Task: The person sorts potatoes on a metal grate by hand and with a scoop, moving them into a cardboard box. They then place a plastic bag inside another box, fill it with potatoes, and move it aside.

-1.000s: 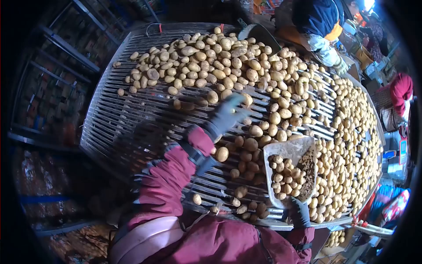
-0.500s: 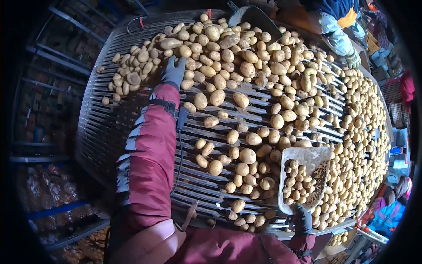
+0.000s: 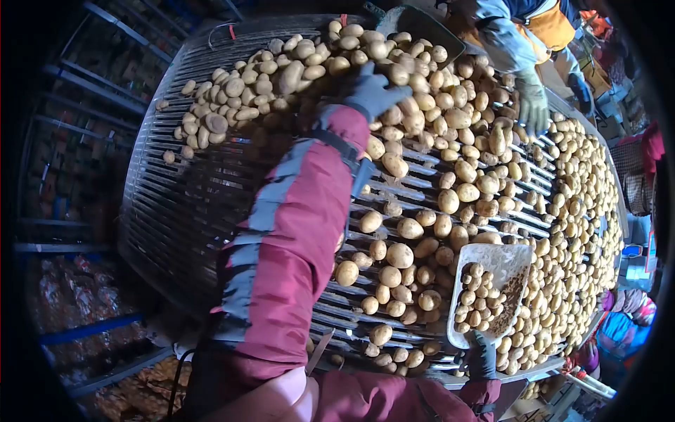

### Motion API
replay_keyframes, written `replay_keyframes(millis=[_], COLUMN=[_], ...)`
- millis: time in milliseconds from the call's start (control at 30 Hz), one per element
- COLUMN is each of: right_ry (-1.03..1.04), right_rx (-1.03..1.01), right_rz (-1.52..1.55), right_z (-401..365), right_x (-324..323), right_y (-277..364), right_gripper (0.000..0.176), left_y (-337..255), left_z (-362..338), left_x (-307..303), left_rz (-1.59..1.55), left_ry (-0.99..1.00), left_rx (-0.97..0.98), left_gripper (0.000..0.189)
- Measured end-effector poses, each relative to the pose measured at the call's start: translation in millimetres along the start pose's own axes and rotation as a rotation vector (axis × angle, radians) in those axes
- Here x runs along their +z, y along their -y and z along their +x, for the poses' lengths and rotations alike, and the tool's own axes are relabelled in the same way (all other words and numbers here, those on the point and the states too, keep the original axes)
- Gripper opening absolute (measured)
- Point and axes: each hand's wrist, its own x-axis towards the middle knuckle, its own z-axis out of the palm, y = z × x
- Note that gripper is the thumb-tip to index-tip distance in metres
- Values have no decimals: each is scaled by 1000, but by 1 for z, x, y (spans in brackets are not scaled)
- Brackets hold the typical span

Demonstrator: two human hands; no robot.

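Note:
My left hand [image 3: 375,93], in a grey glove, reaches over a slatted metal table [image 3: 190,176] with its fingers spread. It lies against the heap of potatoes [image 3: 457,118] near the far side. Near the front edge, my right hand [image 3: 482,357], dark-gloved, is closed around the handle end of a whitish, worn scoop [image 3: 508,261]. Several small potatoes [image 3: 478,295] and some brown dirt [image 3: 508,306] lie in that scoop. It rests among the loose potatoes, open end away from me. My right fingers are partly hidden below the scoop.
A second, dark green scoop [image 3: 422,28] lies at the far edge. Across the table a co-worker's gloved hand [image 3: 533,105] hangs over the potatoes. A dense spread of potatoes [image 3: 583,211] covers the right end. Metal racks [image 3: 91,133] stand at the left.
My left hand has swept right across the slats, pushing potatoes with it. The co-worker's hand has moved left and closer to the heap. My right hand and its scoop have barely moved.

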Motion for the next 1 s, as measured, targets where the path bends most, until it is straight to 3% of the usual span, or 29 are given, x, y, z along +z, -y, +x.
replay_keyframes(millis=[33,100,167,233,267,300,367,400,433,467,500,533,567,600,633,667,700,733,767,833,867,900,967,1000], right_ry=[-14,-29,-31,-86,-102,-108,-48,-10,-12,-38,-60,-56,-59,-63,-65,-31,2,-17,-23,-65,-97,-103,-75,-64], right_rx=[-145,-126,-96,-97,-238,-239,8,255,246,164,87,89,-89,-262,-261,-99,62,45,48,227,244,247,224,94], right_rz=[-198,-183,-163,-36,-148,-156,-102,270,270,133,-3,5,-93,-193,-186,-75,37,-48,-42,205,171,172,128,78], right_z=[6,2,-5,-1,2,-5,-21,-15,-13,-12,-11,-8,-6,-9,-10,-11,-13,-24,-22,-23,-24,-27,-29,-29], right_x=[-7,-3,6,12,13,13,16,6,7,9,11,12,12,13,14,15,17,29,30,32,36,37,39,38], right_y=[-18,-1,10,9,7,20,56,46,46,45,43,38,31,28,30,38,51,80,81,82,88,94,103,96], right_gripper=[41,41,40,40,37,37,34,29,29,28,28,28,28,29,29,30,31,24,24,26,33,33,31,29], left_y=[-8,-22,-26,-90,-106,-117,-132,-135,-131,-116,-129,-109,-89,-74,-59,-43,-25,16,116,90,97,109,-15,-33], left_z=[2,-22,-23,-80,-98,-113,-149,-172,-188,-194,-207,-212,-212,-207,-194,-180,-164,-151,-121,-112,-104,-107,-153,-162], left_x=[6,17,69,42,35,32,31,41,55,63,13,6,0,-16,-33,-53,-76,-71,-29,-23,-1,19,-28,-13], left_rz=[-119,-85,-236,-277,-284,-249,-174,-133,-91,-205,-288,-275,-261,-263,-390,-506,82,221,146,341,238,78,14,66], left_ry=[-13,15,-21,52,45,141,335,270,206,371,516,224,-69,-56,-159,-259,-218,-132,-113,36,-28,-17,20,87], left_rx=[58,255,237,38,42,136,317,373,430,498,385,552,715,715,356,-9,-78,-143,-24,-205,-138,66,7,13], left_gripper=[82,81,80,77,77,74,70,70,69,65,58,53,48,48,45,43,49,58,63,66,69,72,71,71])
